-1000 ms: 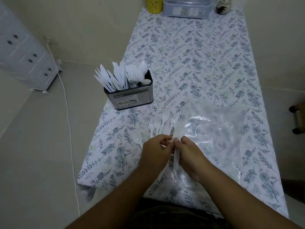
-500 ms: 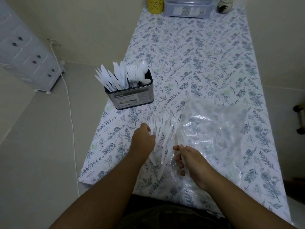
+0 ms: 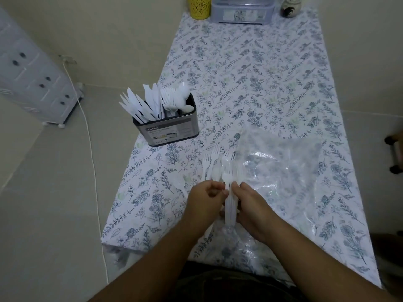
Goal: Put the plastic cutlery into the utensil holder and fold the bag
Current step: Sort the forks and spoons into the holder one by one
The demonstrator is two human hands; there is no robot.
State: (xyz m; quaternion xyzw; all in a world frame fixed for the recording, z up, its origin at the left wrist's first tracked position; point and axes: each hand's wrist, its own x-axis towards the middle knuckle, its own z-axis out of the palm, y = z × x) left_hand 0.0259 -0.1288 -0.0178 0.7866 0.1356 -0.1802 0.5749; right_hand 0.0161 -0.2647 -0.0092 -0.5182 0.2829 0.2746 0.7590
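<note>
While most white plastic cutlery stands in the grey metal utensil holder (image 3: pixel 169 129) at ten o'clock, left hand (image 3: pixel 206 200) and right hand (image 3: pixel 250 205) grasp remaining white plastic forks (image 3: pixel 230 192) (clear plastic bag (image 3: pixel 281 171) at three o'clock, unfolded).

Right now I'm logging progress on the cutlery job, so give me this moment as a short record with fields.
left hand: fingers curled at the handles of the bunch of forks
right hand: grips a bunch of white plastic forks
loose forks: lie on the tablecloth just beyond the hands, at the bag's left edge
clear plastic bag: spread flat, not yet folded
utensil holder: upright near the table's left edge, already holds knives, forks and spoons
far end: yellow cup, lidded box, small jar
</note>
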